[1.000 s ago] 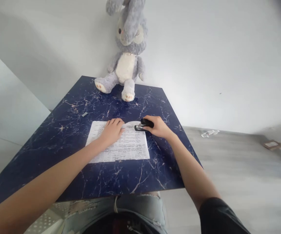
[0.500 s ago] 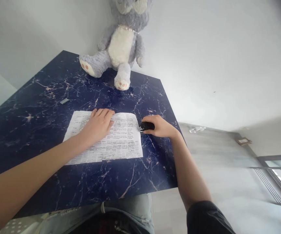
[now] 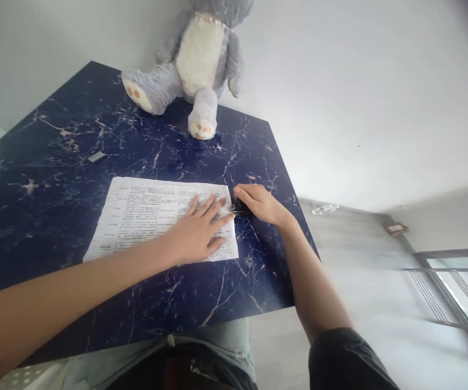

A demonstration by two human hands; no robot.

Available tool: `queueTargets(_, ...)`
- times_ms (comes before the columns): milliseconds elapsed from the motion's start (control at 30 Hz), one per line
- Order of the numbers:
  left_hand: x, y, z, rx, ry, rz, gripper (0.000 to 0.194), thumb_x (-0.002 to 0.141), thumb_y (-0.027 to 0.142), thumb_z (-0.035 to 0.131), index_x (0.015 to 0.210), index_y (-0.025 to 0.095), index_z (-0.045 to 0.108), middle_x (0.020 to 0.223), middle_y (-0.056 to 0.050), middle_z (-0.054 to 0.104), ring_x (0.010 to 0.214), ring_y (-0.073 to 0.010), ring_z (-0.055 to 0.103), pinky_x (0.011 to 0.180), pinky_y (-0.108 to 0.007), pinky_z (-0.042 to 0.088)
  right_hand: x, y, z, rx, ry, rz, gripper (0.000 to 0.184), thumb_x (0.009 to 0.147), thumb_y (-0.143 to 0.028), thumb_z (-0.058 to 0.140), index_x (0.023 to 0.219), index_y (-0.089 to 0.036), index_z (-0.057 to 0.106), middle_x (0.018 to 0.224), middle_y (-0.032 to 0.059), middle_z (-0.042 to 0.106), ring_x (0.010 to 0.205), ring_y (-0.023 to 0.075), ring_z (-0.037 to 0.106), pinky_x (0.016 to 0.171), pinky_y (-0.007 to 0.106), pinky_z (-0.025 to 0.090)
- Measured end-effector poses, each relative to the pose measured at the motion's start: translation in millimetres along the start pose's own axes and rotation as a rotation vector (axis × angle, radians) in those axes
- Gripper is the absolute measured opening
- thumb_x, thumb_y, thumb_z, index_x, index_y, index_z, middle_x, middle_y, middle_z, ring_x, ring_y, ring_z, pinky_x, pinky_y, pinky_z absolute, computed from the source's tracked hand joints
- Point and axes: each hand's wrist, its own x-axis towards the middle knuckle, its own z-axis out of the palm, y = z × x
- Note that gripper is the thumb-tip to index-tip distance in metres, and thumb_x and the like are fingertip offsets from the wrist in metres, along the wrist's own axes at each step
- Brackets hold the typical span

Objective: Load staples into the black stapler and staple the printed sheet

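Observation:
Printed paper sheets (image 3: 144, 208) lie on the dark blue marbled table (image 3: 156, 303). Flat on their right part rests my left hand (image 3: 199, 233), its fingers spread and pointing toward the right edge. At that edge, a black stapler (image 3: 240, 207) reaches over the paper's margin. My right hand (image 3: 260, 203) is closed over the stapler from above and hides much of it. The fingertips of my left hand come close to the stapler's front end.
A large grey and white plush toy (image 3: 199, 65) sits at the table's back against the wall. A small grey strip (image 3: 96, 156) lies at the left. On the floor to the right are a clear plastic bottle (image 3: 325, 209) and a small brown box (image 3: 396, 228).
My left hand has slid right across the paper and spread its fingers near the stapler. My right hand has shifted from gripping the stapler's sides to covering its top. The view has tilted slightly.

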Motion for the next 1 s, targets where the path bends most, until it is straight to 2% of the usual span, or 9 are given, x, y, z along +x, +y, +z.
queueTargets(167, -4.6, 4.2, 1.4, -0.032, 0.024, -0.007, 0.06, 0.104, 0.047, 0.053, 0.161, 0.034, 0.044, 0.176, -0.006, 0.026, 0.163, -0.0414, 0.015, 0.13, -0.07, 0.006, 3.9, -5.7, 19.4, -0.187, 0.083, 0.184, 0.054, 0.111, -0.047, 0.038, 0.067, -0.02, 0.054, 0.065, 0.0025, 0.055, 0.061, 0.0166, 0.049, 0.065, 0.032, 0.03)
queueTargets(367, -2.7, 9.9, -5.3, 0.035, -0.092, -0.053, 0.063, 0.107, 0.05, 0.044, 0.167, 0.03, 0.036, 0.178, -0.007, 0.018, 0.165, -0.0381, 0.008, 0.13, -0.065, 0.002, 3.2, -16.6, 24.4, -0.324, 0.123, 0.24, 0.051, 0.109, -0.042, 0.036, 0.067, -0.02, 0.056, 0.068, 0.003, 0.062, 0.061, 0.016, 0.049, 0.062, 0.03, 0.026)
queueTargets(467, -2.6, 11.0, -6.0, 0.061, -0.097, -0.056, 0.064, 0.108, 0.051, 0.043, 0.168, 0.031, 0.034, 0.178, -0.007, 0.016, 0.165, -0.0378, 0.007, 0.131, -0.064, 0.001, 2.9, -20.1, 26.2, -0.347, 0.135, 0.282, 0.05, 0.108, -0.04, 0.035, 0.068, -0.021, 0.058, 0.071, 0.0035, 0.065, 0.063, 0.0163, 0.051, 0.062, 0.03, 0.026)
queueTargets(700, -1.9, 10.9, -5.0, 0.06, -0.096, -0.055, 0.064, 0.108, 0.052, 0.042, 0.167, 0.029, 0.035, 0.178, -0.008, 0.018, 0.165, -0.0386, 0.008, 0.13, -0.064, 0.0, 3.6, -23.8, 29.0, -0.459, 0.095, 0.32, 0.051, 0.109, -0.039, 0.033, 0.078, -0.02, 0.069, 0.081, 0.0071, 0.072, 0.069, 0.0187, 0.06, 0.063, 0.029, 0.028)
queueTargets(1000, -0.4, 11.8, -7.8, 0.057, -0.108, -0.045, 0.064, 0.108, 0.052, 0.041, 0.167, 0.028, 0.035, 0.178, -0.009, 0.016, 0.165, -0.0392, 0.008, 0.13, -0.066, 0.001, 3.6, -27.8, 29.9, -0.54, 0.068, 0.306, 0.05, 0.108, -0.036, 0.035, 0.077, -0.02, 0.069, 0.083, 0.0085, 0.074, 0.07, 0.0201, 0.062, 0.064, 0.03, 0.029)
